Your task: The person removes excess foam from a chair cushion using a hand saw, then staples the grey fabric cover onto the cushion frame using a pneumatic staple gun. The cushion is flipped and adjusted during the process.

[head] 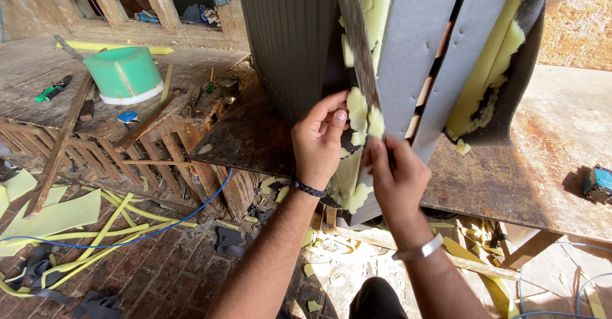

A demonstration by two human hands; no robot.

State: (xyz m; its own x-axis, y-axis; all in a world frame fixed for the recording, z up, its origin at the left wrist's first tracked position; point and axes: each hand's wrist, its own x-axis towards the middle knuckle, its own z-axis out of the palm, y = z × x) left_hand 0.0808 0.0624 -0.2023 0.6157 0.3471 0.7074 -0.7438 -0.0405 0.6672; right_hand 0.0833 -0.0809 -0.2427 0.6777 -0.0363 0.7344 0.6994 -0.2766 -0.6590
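Note:
An upholstered furniture frame (287, 38) stands on a rusty metal table (510, 172), with grey ribbed fabric on its left face and grey board panels on the right. Yellow foam (358, 111) sticks out along its lower edge. My left hand (319, 141) pinches the foam and fabric at that edge with thumb and fingers. My right hand (396, 175), just to the right and lower, grips the same yellow foam flap near a thin wooden strip (357, 38). A dark band is on my left wrist, a metal bangle on the right.
A green foam roll (124, 73) sits on a wooden bench at left, beside a green-handled tool (51, 91). Yellow foam scraps (57, 217) and a blue cable (159, 229) lie on the brick floor. A blue power tool (598, 184) rests at the table's right edge.

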